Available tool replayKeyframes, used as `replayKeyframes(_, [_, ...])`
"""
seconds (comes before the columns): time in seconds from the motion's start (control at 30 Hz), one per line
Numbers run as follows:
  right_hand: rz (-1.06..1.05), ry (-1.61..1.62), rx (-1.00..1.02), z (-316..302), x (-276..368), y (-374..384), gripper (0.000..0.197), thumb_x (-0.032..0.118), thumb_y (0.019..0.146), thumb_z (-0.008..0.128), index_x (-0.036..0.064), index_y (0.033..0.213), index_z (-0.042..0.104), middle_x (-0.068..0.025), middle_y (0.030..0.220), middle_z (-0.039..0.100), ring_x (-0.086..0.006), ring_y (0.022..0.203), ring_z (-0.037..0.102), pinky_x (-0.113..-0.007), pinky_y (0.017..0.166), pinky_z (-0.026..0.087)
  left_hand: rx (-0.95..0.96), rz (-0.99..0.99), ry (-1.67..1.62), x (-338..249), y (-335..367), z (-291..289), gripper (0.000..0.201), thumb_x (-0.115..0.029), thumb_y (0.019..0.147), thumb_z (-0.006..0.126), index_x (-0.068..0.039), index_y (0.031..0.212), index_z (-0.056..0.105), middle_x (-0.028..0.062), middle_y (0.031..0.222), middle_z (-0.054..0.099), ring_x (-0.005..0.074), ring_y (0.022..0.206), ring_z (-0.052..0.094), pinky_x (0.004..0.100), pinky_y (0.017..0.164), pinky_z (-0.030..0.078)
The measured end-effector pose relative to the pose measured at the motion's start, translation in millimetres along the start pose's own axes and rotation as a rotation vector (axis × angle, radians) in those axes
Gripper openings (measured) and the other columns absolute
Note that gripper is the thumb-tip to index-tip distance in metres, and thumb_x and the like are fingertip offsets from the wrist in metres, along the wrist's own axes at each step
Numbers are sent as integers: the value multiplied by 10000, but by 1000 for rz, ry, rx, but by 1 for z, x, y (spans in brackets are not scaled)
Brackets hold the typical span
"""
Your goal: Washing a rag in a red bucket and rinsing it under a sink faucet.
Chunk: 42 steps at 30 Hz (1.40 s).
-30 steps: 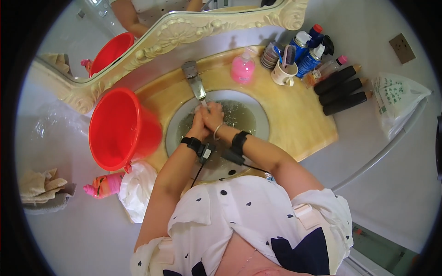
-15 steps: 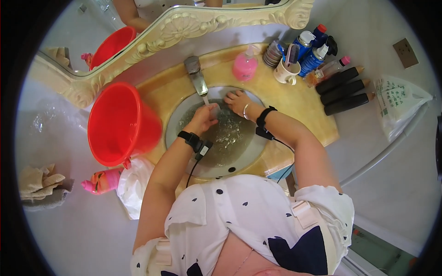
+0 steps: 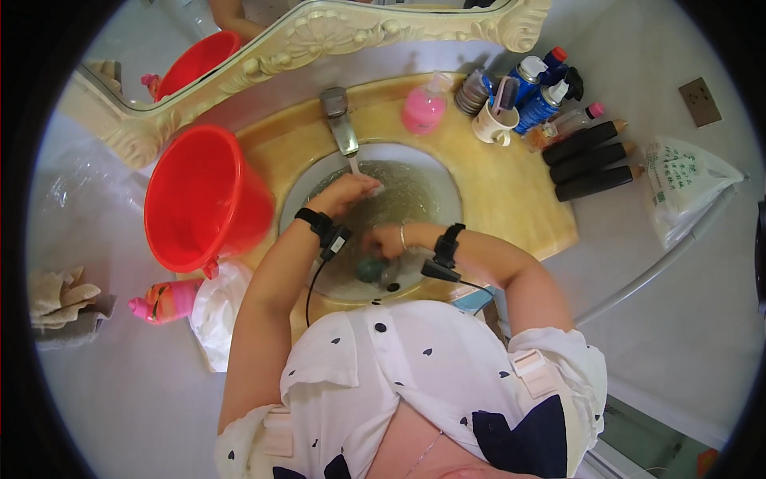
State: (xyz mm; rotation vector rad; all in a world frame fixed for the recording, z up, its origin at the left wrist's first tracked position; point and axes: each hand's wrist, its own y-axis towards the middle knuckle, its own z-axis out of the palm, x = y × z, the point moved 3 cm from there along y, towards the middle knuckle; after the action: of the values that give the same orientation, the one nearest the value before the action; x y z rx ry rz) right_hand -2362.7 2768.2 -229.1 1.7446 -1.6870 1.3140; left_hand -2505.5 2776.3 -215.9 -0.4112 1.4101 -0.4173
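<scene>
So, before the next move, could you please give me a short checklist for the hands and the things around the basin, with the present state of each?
1. Faucet running: ok, a stream falls at the left hand.
2. Right hand's hold on the dark green thing: cannot tell, blurred.
3. Left wrist device dry: cannot tell.
4. Sleeves away from water: ok, above the elbows.
5. Red bucket outside the basin: ok, at its left.

The yellow countertop (image 3: 519, 199) bears a red bucket (image 3: 191, 199) left of the left hand (image 3: 345, 194); a pump bottle (image 3: 424, 110), a cup (image 3: 493, 124) and black bottles (image 3: 590, 164) stand beyond the right hand (image 3: 388, 241), rightward.
</scene>
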Motion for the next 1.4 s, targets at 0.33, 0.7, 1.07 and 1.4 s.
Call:
replayKeyframes(0.33, [393, 309, -718, -113, -24, 42, 379, 56, 590, 677, 29, 946, 549, -121, 858, 604, -255, 796, 587, -324, 674, 474, -303, -292, -242, 25, -20, -24, 373, -413, 849, 502, -138, 1101, 508, 2, 1056, 526, 160, 979, 430, 434, 782, 378])
replayKeyframes(0.7, [45, 943, -823, -161, -43, -56, 335, -19, 669, 626, 26, 998, 579, -65, 866, 594, -161, 766, 579, -267, 669, 465, -418, 130, 626, -72, 11, 19, 325, -186, 662, 724, -5, 906, 607, 87, 688, 621, 170, 675, 594, 302, 669, 457])
replayKeyframes(1.07, [587, 1471, -676, -126, -49, -83, 574, 500, 867, 308, 147, 1320, 306, -127, 1417, 189, -401, 1258, 219, -726, 779, 276, -245, 222, -306, -102, 42, 104, 247, -133, 806, 595, -6, 1010, 540, 45, 896, 596, 141, 776, 564, 280, 671, 457])
replayKeyframes(1.4, [581, 715, -1340, -127, -23, -66, 587, 439, 752, 547, 2, 1138, 481, -270, 1133, 484, -428, 1087, 437, -448, 924, 353, -150, -14, -861, -5, 88, 59, 469, -411, 874, 464, -42, 1163, 434, 107, 1087, 538, 244, 944, 544, 397, 831, 439])
